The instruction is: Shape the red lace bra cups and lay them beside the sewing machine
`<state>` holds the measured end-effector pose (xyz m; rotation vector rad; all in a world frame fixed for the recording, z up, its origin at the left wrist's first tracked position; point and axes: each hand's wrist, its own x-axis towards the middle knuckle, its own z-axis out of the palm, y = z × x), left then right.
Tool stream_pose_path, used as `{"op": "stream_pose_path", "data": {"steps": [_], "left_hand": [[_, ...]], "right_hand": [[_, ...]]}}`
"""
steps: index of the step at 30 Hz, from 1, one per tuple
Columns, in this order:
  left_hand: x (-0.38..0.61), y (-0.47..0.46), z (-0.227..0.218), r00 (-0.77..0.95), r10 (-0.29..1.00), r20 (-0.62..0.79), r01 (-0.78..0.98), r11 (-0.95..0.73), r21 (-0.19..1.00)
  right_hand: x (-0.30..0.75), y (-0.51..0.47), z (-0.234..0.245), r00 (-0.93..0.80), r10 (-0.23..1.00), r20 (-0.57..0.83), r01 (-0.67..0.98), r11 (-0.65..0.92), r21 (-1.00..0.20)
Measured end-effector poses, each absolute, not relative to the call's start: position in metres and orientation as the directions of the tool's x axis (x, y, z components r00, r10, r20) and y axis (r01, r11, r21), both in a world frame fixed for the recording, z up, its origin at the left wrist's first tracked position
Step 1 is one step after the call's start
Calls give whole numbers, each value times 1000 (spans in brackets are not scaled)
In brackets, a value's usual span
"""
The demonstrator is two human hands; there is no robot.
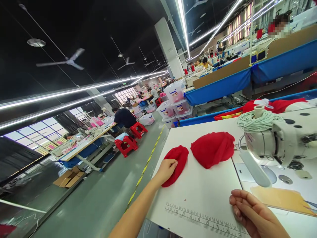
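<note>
My left hand (pixel 167 172) rests on a small red fabric piece (pixel 182 157) near the table's left edge. Its thumb and fingers are pinched together on the cloth. Beside it, to the right, a larger red fabric piece (pixel 211 150) lies bunched on the white table, apart from both hands. My right hand (pixel 255 211) is at the lower right, half curled and loose, with nothing visible in it. It is nearest the front of a white sewing machine (pixel 284 138) and a printed ruler scale (pixel 203 218) on the tabletop.
Pale green cord (pixel 257 120) is coiled on the machine head. A tan sheet (pixel 279 200) lies by the machine base, with a metal tool tip at the right edge. Plastic bins (pixel 174 109) are stacked beyond the table. Red stools (pixel 125 145) and seated people line the aisle.
</note>
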<state>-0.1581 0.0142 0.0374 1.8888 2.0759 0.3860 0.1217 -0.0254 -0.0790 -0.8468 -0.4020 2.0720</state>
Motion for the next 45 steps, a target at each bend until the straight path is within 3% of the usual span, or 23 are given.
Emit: {"op": "stream_pose_path", "data": {"steps": [3,7,15,19,22,25,28,30,31,32,34,36,38,42,45], "left_hand": [[-164,19,48,-72,994,-81,877,102,470],[-166,22,61,-67,998,-20,896,69,439],[-171,32,93,-108,944,313,947,2,323],[-150,19,114,-76,891,448,956,-63,287],[-111,-4,108,140,928,347,955,-219,200],[-67,-29,77,433,901,39,890,-434,141],[-43,-41,41,623,782,15,774,-619,135],[-40,-40,25,531,833,155,787,-552,275],[-41,-36,21,417,889,187,789,-457,412],[-41,-31,18,296,944,143,755,-323,571],[-38,-18,18,192,974,-121,619,-24,785],[-31,-7,21,259,897,-360,542,174,822],[-23,2,24,326,818,-474,535,253,806],[-12,12,25,392,754,-527,369,396,841],[-10,20,18,386,774,-501,181,470,864]], "right_hand": [[122,-27,-75,-405,811,-423,-577,-585,-571],[121,-29,-71,-390,831,-396,-574,-556,-601],[120,-28,-73,-390,851,-351,-572,-523,-632],[120,-30,-69,-349,877,-330,-530,-475,-702],[115,-36,-56,-392,869,-302,-532,-482,-696],[111,-43,-38,-482,830,-281,-642,-552,-532],[116,-46,-27,-486,812,-324,-708,-583,-398],[127,-43,-25,-464,807,-366,-720,-584,-375],[133,-42,-26,-455,810,-371,-723,-579,-378],[140,-40,-27,-452,816,-361,-721,-572,-391],[152,-37,-30,-454,833,-317,-701,-553,-450],[162,-35,-32,-444,854,-272,-678,-519,-521],[169,-34,-34,-417,876,-242,-677,-477,-561],[175,-36,-37,-390,901,-191,-696,-425,-578],[176,-37,-40,-401,901,-163,-704,-417,-575]]}}
